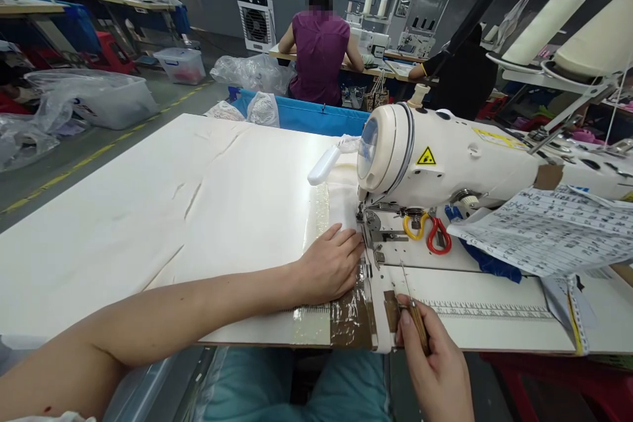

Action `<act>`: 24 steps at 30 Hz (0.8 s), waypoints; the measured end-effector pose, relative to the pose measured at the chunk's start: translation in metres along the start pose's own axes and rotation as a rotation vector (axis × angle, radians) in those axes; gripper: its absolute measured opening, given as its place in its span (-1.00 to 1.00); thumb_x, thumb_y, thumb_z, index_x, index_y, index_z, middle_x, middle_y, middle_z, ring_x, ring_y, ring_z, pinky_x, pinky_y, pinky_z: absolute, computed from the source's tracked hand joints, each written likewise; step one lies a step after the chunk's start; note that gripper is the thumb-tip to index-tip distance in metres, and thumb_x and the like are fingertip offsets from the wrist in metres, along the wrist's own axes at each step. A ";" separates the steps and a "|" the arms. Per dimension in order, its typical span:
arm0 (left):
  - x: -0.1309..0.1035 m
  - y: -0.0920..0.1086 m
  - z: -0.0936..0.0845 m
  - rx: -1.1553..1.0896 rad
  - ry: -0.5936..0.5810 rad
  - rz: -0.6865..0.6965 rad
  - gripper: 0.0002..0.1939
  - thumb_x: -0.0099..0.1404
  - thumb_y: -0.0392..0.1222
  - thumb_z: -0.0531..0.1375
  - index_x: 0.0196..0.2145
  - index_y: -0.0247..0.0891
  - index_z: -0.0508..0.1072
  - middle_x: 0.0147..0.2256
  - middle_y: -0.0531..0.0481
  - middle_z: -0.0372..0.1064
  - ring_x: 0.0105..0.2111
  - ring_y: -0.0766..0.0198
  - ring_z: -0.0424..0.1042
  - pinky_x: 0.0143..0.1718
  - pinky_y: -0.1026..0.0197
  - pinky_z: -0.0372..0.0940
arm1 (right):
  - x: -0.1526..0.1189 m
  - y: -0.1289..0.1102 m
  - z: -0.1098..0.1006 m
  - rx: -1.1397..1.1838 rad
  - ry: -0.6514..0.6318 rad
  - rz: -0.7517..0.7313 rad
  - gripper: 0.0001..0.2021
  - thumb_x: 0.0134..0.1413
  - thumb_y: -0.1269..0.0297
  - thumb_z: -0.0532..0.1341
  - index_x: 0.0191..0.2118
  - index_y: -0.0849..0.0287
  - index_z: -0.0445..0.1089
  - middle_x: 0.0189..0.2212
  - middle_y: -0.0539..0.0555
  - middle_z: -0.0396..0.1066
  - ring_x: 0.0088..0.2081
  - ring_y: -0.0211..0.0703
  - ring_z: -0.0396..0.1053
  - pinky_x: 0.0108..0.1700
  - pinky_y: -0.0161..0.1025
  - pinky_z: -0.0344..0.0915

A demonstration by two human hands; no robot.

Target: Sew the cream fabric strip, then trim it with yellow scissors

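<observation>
A white sewing machine (pixel 435 151) stands on the white table (pixel 237 211). My left hand (pixel 331 264) lies palm down with spread fingers on white fabric (pixel 342 201), its fingertips just left of the needle area. From there a narrow white strip (pixel 380 316) runs down to the table's front edge. In my right hand (pixel 435 356), at that edge right of the strip, is a wooden-handled awl (pixel 419 326), its thin metal tip pointing up and away. Brown tape (pixel 352 320) covers the table below my left hand.
Yellow and red-handled scissors (pixel 438 236) lie under the machine arm. Written papers (pixel 554 227) hang at the right, above a measuring tape (pixel 577 316). Thread cones (pixel 544 30) stand behind. Beyond a blue fabric bin (pixel 316 115), a person in purple (pixel 320 56) sits working.
</observation>
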State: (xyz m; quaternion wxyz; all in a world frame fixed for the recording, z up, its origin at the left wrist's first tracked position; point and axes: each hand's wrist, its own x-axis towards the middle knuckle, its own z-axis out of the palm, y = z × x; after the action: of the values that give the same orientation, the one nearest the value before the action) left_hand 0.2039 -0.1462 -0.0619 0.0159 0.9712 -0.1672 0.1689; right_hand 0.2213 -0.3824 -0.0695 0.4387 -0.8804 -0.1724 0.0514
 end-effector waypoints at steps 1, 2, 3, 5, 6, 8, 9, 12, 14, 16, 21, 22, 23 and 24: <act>0.000 0.000 0.000 -0.002 0.004 0.000 -0.57 0.40 -0.16 -0.02 0.09 -0.49 0.36 0.10 -0.30 0.32 0.10 0.00 0.25 0.19 -0.04 0.04 | 0.000 0.001 0.000 -0.001 -0.001 -0.004 -0.57 0.21 -0.05 0.11 -0.04 0.16 0.48 -0.47 0.05 0.50 -0.47 -0.18 0.47 -0.46 -0.44 0.41; 0.000 0.000 0.001 -0.004 0.007 -0.001 -0.57 0.39 -0.16 -0.01 0.09 -0.49 0.36 0.10 -0.30 0.32 0.10 0.00 0.25 0.19 -0.04 0.04 | 0.000 0.003 0.000 0.002 -0.001 -0.006 -0.57 0.21 -0.05 0.12 -0.04 0.16 0.48 -0.43 0.07 0.53 -0.46 -0.18 0.48 -0.44 -0.44 0.42; 0.000 -0.001 0.001 -0.007 0.007 -0.003 -0.56 0.39 -0.16 0.00 0.10 -0.49 0.35 0.10 -0.31 0.32 0.10 0.00 0.25 0.19 -0.04 0.04 | 0.000 0.004 0.000 0.007 0.002 -0.004 -0.56 0.21 -0.06 0.12 -0.04 0.17 0.48 -0.39 0.08 0.55 -0.44 -0.17 0.49 -0.43 -0.43 0.43; 0.000 -0.001 0.002 -0.016 0.000 -0.011 -0.55 0.39 -0.15 0.00 0.11 -0.50 0.34 0.11 -0.31 0.31 0.11 -0.01 0.26 0.19 -0.04 0.05 | 0.000 0.007 0.001 0.021 0.007 0.005 -0.54 0.20 -0.08 0.12 -0.03 0.17 0.48 -0.34 0.11 0.57 -0.43 -0.16 0.50 -0.44 -0.42 0.43; 0.000 -0.002 0.002 -0.021 -0.004 -0.014 -0.55 0.39 -0.15 0.00 0.11 -0.50 0.34 0.12 -0.31 0.31 0.11 -0.01 0.26 0.19 -0.03 0.05 | 0.000 0.008 0.002 0.028 0.010 0.009 -0.54 0.19 -0.09 0.13 -0.03 0.17 0.48 -0.33 0.12 0.57 -0.43 -0.15 0.51 -0.44 -0.42 0.43; 0.000 -0.003 0.002 -0.029 -0.013 -0.020 -0.54 0.39 -0.14 0.00 0.12 -0.50 0.34 0.13 -0.31 0.30 0.11 -0.01 0.25 0.19 -0.03 0.06 | 0.000 0.010 0.003 0.036 0.013 0.015 -0.53 0.19 -0.10 0.13 -0.03 0.17 0.48 -0.33 0.11 0.58 -0.43 -0.15 0.51 -0.44 -0.42 0.43; 0.001 -0.004 0.003 -0.030 -0.015 -0.022 -0.53 0.39 -0.14 0.00 0.11 -0.51 0.34 0.13 -0.31 0.30 0.12 -0.01 0.25 0.19 -0.03 0.06 | 0.000 0.010 0.003 0.039 0.018 0.015 -0.53 0.19 -0.11 0.13 -0.03 0.17 0.48 -0.31 0.12 0.58 -0.41 -0.14 0.52 -0.42 -0.41 0.44; 0.003 -0.008 0.005 -0.027 -0.010 -0.028 -0.53 0.41 -0.13 -0.03 0.11 -0.51 0.35 0.14 -0.31 0.30 0.11 -0.01 0.25 0.18 -0.04 0.07 | 0.000 0.007 0.005 0.028 0.070 0.009 -0.51 0.17 -0.12 0.15 0.01 0.15 0.47 -0.15 0.15 0.58 -0.25 -0.07 0.55 -0.33 -0.38 0.46; 0.004 -0.012 0.006 -0.027 -0.004 -0.034 -0.54 0.42 -0.14 -0.04 0.10 -0.51 0.36 0.13 -0.31 0.30 0.10 -0.01 0.26 0.16 -0.04 0.09 | -0.001 -0.001 0.007 0.014 0.113 0.003 -0.48 0.18 -0.12 0.15 0.08 0.15 0.42 -0.09 0.17 0.56 -0.18 -0.04 0.54 -0.36 -0.38 0.45; 0.007 -0.014 0.005 -0.035 -0.002 -0.039 -0.56 0.42 -0.16 -0.04 0.09 -0.51 0.37 0.11 -0.30 0.31 0.09 0.00 0.26 0.14 -0.02 0.12 | -0.001 -0.010 0.010 0.008 0.141 -0.007 -0.47 0.22 -0.10 0.12 0.15 0.16 0.35 -0.12 0.18 0.55 -0.21 -0.07 0.54 -0.42 -0.39 0.41; 0.014 -0.019 0.002 -0.059 -0.033 -0.073 -0.62 0.38 -0.18 0.00 -0.01 -0.49 0.41 -0.02 -0.27 0.36 -0.04 0.02 0.30 0.00 0.03 0.22 | 0.010 -0.028 0.022 -0.057 0.121 -0.184 -0.66 0.32 0.08 0.06 0.04 0.13 0.39 -0.09 0.17 0.53 -0.24 -0.13 0.52 -0.40 -0.38 0.39; 0.014 -0.020 0.002 -0.059 -0.041 -0.081 -0.63 0.37 -0.18 0.01 -0.02 -0.49 0.41 -0.04 -0.26 0.36 -0.06 0.03 0.31 -0.02 0.04 0.23 | 0.014 -0.030 0.025 -0.078 0.099 -0.267 -0.69 0.32 0.12 0.06 0.02 0.13 0.40 -0.10 0.17 0.53 -0.21 -0.13 0.52 -0.38 -0.37 0.40; 0.015 -0.020 0.002 -0.059 -0.047 -0.085 -0.64 0.36 -0.18 0.03 -0.03 -0.49 0.41 -0.06 -0.26 0.36 -0.08 0.03 0.30 -0.04 0.04 0.24 | 0.019 -0.031 0.029 -0.099 0.081 -0.361 -0.72 0.33 0.17 0.06 0.00 0.14 0.40 -0.12 0.17 0.53 -0.18 -0.11 0.52 -0.36 -0.37 0.41; 0.015 -0.021 0.002 -0.057 -0.053 -0.087 -0.64 0.35 -0.18 0.03 -0.04 -0.49 0.41 -0.06 -0.27 0.36 -0.09 0.03 0.30 -0.04 0.05 0.24 | 0.023 -0.033 0.033 -0.125 0.070 -0.454 -0.74 0.33 0.21 0.05 -0.01 0.15 0.40 -0.15 0.18 0.53 -0.15 -0.10 0.51 -0.35 -0.36 0.41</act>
State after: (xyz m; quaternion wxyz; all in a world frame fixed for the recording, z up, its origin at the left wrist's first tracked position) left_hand 0.2249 -0.1314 -0.0578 0.0465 0.9808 -0.1299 0.1376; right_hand 0.2267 -0.3313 -0.0621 0.3896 -0.8457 -0.3535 -0.0901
